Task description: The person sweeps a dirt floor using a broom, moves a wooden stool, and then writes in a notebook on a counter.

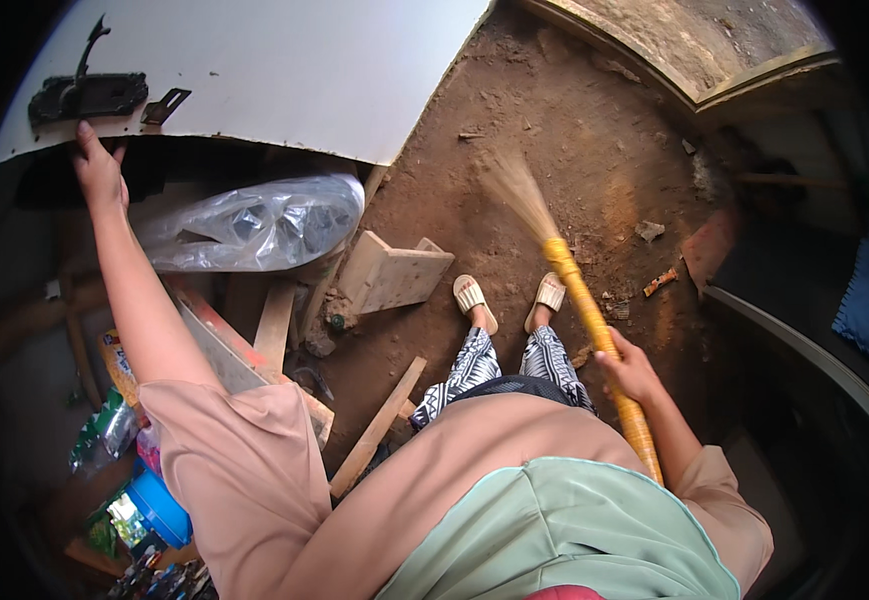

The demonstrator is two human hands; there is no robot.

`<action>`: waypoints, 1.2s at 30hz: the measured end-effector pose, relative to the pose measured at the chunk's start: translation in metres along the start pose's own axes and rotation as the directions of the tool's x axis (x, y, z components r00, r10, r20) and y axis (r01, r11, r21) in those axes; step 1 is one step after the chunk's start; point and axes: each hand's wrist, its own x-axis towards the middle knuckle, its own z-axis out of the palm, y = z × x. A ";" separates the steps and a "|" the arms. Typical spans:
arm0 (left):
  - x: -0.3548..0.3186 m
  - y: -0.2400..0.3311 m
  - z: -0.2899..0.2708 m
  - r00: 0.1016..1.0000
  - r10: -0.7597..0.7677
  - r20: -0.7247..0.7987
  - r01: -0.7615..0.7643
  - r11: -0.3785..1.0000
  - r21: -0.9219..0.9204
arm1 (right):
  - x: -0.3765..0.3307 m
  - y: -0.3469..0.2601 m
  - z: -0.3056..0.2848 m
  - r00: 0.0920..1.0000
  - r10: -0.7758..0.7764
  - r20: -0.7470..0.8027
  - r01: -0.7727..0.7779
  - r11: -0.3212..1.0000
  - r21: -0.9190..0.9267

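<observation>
My left hand (99,168) reaches up and grips the lower edge of a white door (284,70), just below its black latch (89,95). My right hand (632,372) is closed around the yellow handle of a broom (584,300). The broom's straw bristles (519,190) are blurred over the dirt floor (574,130), ahead of my sandalled feet (509,298).
A crumpled clear plastic bag (254,225) lies under the door. Wooden planks and offcuts (394,275) are scattered to the left of my feet. A blue lid and packets (149,500) sit at the lower left. Small debris (659,282) lies on the dirt; a doorway threshold (794,340) is at right.
</observation>
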 end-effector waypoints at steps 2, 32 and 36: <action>0.006 -0.001 0.002 1.000 0.000 -0.003 0.000 1.000 -0.013 | 0.029 -0.017 0.024 0.983 -0.113 0.146 0.123 0.990 -0.065; 0.049 -0.031 -0.006 0.998 -0.040 -0.050 0.042 0.998 0.046 | -0.055 0.099 0.035 0.978 0.058 -0.199 -0.022 0.984 0.177; 0.054 -0.035 -0.009 0.996 -0.070 -0.046 0.072 0.996 0.043 | -0.077 0.050 0.059 0.992 -0.003 -0.124 0.042 0.950 0.311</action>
